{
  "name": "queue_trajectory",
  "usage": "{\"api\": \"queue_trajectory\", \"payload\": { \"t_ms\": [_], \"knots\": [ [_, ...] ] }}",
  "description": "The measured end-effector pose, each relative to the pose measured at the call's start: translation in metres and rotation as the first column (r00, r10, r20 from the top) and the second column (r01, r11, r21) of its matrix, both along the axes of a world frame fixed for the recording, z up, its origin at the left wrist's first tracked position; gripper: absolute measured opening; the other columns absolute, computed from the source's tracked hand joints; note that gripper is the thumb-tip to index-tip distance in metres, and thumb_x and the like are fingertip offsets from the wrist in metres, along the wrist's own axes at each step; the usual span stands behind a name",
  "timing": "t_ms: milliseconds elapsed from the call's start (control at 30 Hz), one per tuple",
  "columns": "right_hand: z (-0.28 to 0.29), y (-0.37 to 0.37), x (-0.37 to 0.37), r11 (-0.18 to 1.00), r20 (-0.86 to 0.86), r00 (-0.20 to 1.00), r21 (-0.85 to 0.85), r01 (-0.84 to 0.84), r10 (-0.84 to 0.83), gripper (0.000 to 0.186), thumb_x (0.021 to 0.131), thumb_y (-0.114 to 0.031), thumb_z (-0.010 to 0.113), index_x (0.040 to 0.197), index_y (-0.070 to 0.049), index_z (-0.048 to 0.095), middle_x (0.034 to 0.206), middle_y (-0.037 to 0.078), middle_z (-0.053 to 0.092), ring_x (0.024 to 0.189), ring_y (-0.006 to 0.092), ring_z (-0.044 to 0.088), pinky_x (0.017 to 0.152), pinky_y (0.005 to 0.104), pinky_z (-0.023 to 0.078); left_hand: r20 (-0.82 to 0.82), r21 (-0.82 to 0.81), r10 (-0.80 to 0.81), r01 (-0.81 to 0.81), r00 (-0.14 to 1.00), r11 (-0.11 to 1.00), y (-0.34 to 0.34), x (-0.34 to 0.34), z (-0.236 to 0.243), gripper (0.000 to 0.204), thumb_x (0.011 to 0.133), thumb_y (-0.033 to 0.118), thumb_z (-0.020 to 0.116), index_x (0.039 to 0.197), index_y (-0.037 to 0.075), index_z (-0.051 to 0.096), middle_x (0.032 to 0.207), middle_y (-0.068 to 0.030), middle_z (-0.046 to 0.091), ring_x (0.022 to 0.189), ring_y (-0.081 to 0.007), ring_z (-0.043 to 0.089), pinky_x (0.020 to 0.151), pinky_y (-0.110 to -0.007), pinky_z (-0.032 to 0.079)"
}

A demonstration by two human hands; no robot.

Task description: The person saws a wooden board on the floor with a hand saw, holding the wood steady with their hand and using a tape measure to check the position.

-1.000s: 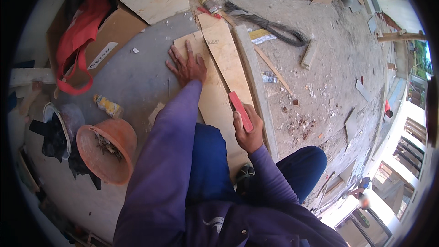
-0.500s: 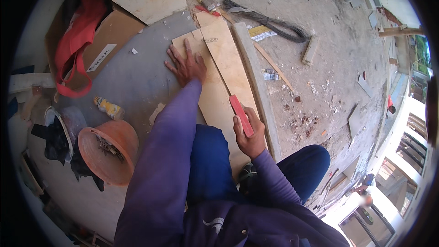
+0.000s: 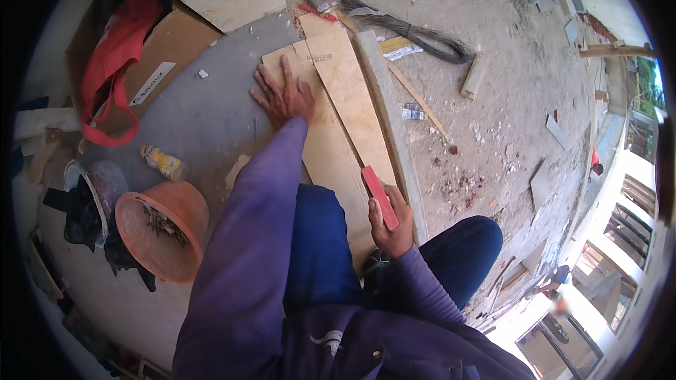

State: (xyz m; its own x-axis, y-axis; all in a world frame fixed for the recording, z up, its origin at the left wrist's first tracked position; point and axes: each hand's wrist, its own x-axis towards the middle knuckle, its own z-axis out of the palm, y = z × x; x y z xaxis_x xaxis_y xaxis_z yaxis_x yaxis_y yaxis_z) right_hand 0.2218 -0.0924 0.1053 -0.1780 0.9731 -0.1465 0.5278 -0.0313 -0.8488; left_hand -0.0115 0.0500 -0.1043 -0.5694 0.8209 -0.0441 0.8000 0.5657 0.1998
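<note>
My left hand lies flat with fingers spread on a pale plywood board, near its far left edge. A long, narrow dark line divides this board from the plywood strip on its right. Lower down, at the near end of that line, my right hand grips a red bar-shaped tool, its thumb along the left side. The tool slants up and left along the line. Its working end is too small to make out, so its exact kind is unclear. My knee covers part of the board.
A raised concrete edge runs along the strip's right side. Beyond it lie a wire bundle, a thin wood stick and rubble. On the left stand an orange bucket, a yellow-labelled bottle and a cardboard box.
My right hand has drawn the red tool down the line toward me and slightly right. My left hand stays flat on the board. The whole view has shifted a little.
</note>
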Motion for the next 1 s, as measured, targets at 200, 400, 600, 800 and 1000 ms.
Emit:
{"api": "queue_trajectory", "payload": {
  "t_ms": [200,400,600,800,1000],
  "knots": [
    [-0.024,0.035,-0.014,0.999,-0.004,1.000,-0.025,0.020,-0.020,0.028,0.103,-0.011,0.071,0.126,0.003,0.066,0.087,0.020,0.072,0.074,0.0255,0.075,0.070,0.0329,0.057,-0.012,0.007,-0.001,0.001,1.000,1.000,0.001,0.009,0.001,0.073,0.108,0.048,0.051,0.173,0.031,0.023,0.178,-0.0248,0.010,0.166,-0.0424,0.010,0.130,-0.069,0.007],
    [-0.042,0.061,-0.041,1.000,-0.014,1.000,0.024,0.013,-0.013,0.026,0.103,-0.013,0.070,0.123,0.003,0.065,0.083,0.019,0.070,0.068,0.0276,0.072,0.066,0.0351,0.055,0.024,0.000,-0.012,0.012,1.000,1.000,-0.002,0.010,0.001,0.073,0.108,0.047,0.051,0.173,0.031,0.023,0.177,-0.0253,0.012,0.166,-0.0429,0.011,0.129,-0.070,0.008],
    [0.009,-0.006,0.011,0.999,0.038,0.999,-0.053,-0.007,0.009,0.031,0.102,-0.008,0.068,0.130,0.005,0.064,0.085,0.017,0.073,0.076,0.0234,0.077,0.072,0.0310,0.058,-0.016,0.028,-0.006,0.006,1.000,1.000,0.003,0.000,-0.002,0.073,0.108,0.048,0.051,0.173,0.031,0.023,0.177,-0.0257,0.013,0.166,-0.0429,0.011,0.129,-0.070,0.007],
    [-0.054,0.069,-0.043,0.998,-0.051,0.997,0.043,0.052,-0.050,0.023,0.102,-0.013,0.070,0.120,0.002,0.066,0.083,0.020,0.072,0.069,0.0305,0.073,0.067,0.0363,0.056,0.010,0.018,-0.013,0.013,1.000,1.000,0.011,0.015,-0.002,0.072,0.108,0.048,0.050,0.173,0.032,0.023,0.177,-0.0255,0.012,0.166,-0.0430,0.010,0.129,-0.070,0.006],
    [0.028,-0.030,0.026,0.993,0.050,0.999,-0.122,0.004,0.002,0.034,0.102,-0.008,0.068,0.133,0.005,0.064,0.088,0.015,0.075,0.078,0.0204,0.076,0.076,0.0301,0.058,-0.015,0.013,-0.002,0.002,1.000,1.000,-0.001,0.003,-0.004,0.072,0.108,0.048,0.050,0.173,0.032,0.024,0.178,-0.0252,0.012,0.166,-0.0429,0.009,0.129,-0.070,0.007]
  ]
}}
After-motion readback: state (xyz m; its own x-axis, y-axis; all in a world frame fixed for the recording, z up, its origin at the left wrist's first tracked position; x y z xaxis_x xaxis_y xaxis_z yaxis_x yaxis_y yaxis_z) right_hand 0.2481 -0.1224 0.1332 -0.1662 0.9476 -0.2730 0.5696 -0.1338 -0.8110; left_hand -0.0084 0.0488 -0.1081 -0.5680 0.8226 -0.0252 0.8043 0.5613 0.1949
